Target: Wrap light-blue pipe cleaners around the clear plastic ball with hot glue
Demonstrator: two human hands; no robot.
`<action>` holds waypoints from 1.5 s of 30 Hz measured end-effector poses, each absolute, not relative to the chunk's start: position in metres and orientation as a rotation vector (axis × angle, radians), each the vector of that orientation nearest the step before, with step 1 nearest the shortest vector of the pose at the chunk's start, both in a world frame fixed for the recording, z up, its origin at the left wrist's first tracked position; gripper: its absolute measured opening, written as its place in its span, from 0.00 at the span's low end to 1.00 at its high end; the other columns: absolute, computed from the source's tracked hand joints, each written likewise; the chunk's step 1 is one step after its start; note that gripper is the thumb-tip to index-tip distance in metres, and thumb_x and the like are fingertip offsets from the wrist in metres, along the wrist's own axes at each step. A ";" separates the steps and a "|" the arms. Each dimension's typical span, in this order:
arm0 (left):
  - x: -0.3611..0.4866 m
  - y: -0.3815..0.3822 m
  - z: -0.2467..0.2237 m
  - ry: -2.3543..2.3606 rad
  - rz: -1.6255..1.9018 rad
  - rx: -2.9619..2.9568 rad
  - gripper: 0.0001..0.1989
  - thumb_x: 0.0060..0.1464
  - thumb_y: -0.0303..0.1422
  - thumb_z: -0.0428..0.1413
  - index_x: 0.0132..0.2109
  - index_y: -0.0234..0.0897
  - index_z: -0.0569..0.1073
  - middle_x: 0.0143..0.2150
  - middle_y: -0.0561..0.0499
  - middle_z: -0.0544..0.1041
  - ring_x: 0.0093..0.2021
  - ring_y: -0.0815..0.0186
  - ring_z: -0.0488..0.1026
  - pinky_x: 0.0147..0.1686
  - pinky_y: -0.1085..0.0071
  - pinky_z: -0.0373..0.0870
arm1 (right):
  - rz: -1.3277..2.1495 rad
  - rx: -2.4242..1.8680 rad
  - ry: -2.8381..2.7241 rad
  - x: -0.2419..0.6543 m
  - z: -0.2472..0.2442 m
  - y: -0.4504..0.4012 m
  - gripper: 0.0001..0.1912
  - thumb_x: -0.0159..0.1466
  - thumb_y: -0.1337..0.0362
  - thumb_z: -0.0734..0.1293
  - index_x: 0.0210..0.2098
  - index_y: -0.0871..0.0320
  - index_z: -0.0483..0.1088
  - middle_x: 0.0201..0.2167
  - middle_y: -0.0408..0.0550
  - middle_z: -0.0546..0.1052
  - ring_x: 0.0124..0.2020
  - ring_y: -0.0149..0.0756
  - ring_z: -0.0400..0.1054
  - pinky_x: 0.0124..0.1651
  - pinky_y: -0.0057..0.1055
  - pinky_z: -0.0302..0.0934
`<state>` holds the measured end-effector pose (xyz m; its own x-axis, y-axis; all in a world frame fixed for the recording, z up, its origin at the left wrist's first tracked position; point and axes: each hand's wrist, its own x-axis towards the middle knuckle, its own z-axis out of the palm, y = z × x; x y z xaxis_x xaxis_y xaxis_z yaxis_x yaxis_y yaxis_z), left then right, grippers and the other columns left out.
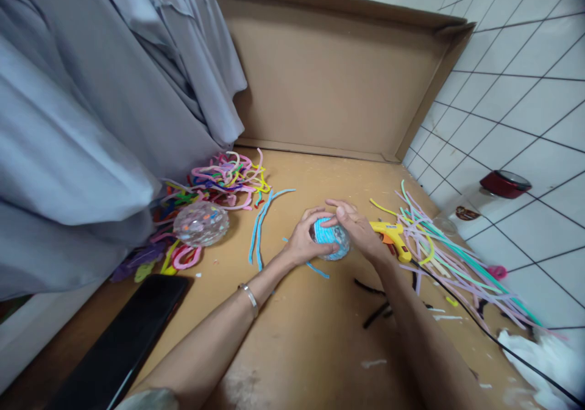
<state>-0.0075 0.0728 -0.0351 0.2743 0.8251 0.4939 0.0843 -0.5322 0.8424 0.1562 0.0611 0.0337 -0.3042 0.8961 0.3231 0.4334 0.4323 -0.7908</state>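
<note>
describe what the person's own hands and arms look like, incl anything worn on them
The left hand and right hand wear no gloves. A silver-coloured band bracelet circles the left arm near the wrist, and the edge of a greyish sleeve shows farther up it. The right arm shows no sleeve or bracelet in view.

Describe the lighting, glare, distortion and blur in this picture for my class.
Head view: a pale sheen on the table near the bottom edge; head view: tiles slant and stretch towards the right; head view: the white wad looks smeared, the blue ball clearer; head view: the upper right corner darkens.
</note>
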 end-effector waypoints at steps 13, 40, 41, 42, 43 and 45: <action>-0.009 0.067 -0.026 0.860 1.296 1.861 0.34 0.34 0.34 0.70 0.52 0.39 0.72 0.59 0.40 0.64 0.65 0.48 0.58 0.63 0.48 0.56 | 0.771 -1.245 -1.727 0.162 0.034 0.061 0.35 0.62 0.35 0.54 0.38 0.54 0.80 0.55 0.53 0.74 0.59 0.46 0.63 0.64 0.46 0.52; -0.011 0.069 -0.018 0.936 1.430 1.888 0.34 0.36 0.33 0.68 0.53 0.37 0.70 0.58 0.40 0.63 0.62 0.50 0.62 0.61 0.50 0.60 | 0.574 -1.295 -1.618 0.154 0.039 0.056 0.12 0.55 0.56 0.67 0.30 0.58 0.75 0.32 0.49 0.79 0.35 0.36 0.70 0.40 0.32 0.62; -0.013 0.071 -0.017 0.955 1.476 1.885 0.33 0.36 0.34 0.68 0.53 0.38 0.70 0.58 0.40 0.64 0.62 0.50 0.63 0.61 0.50 0.60 | 0.546 -1.341 -1.656 0.154 0.045 0.052 0.12 0.57 0.57 0.66 0.30 0.59 0.74 0.30 0.48 0.78 0.32 0.35 0.69 0.37 0.31 0.60; -0.014 0.072 -0.016 0.971 1.512 1.886 0.33 0.37 0.35 0.68 0.53 0.38 0.70 0.58 0.41 0.64 0.61 0.51 0.63 0.61 0.49 0.60 | 0.522 -1.418 -1.705 0.155 0.051 0.048 0.11 0.58 0.58 0.65 0.29 0.59 0.74 0.26 0.47 0.76 0.28 0.33 0.68 0.33 0.29 0.59; -0.015 0.073 -0.015 0.983 1.538 1.892 0.33 0.38 0.35 0.68 0.53 0.39 0.70 0.58 0.41 0.65 0.61 0.51 0.64 0.61 0.49 0.60 | 0.491 -1.519 -1.786 0.156 0.059 0.044 0.10 0.58 0.59 0.65 0.28 0.59 0.73 0.24 0.45 0.75 0.26 0.32 0.66 0.30 0.28 0.56; -0.016 0.074 -0.015 0.993 1.562 1.909 0.33 0.38 0.35 0.68 0.53 0.39 0.69 0.57 0.42 0.65 0.61 0.51 0.64 0.61 0.49 0.60 | 0.335 -1.697 -1.975 0.158 0.073 0.035 0.07 0.57 0.63 0.65 0.28 0.59 0.74 0.25 0.46 0.76 0.26 0.32 0.66 0.29 0.27 0.53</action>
<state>-0.0156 0.0739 -0.0150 0.0862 0.7786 0.6216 0.2329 -0.6223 0.7473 0.1577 0.0353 0.0735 -0.0883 0.9722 0.2170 0.8463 0.1881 -0.4984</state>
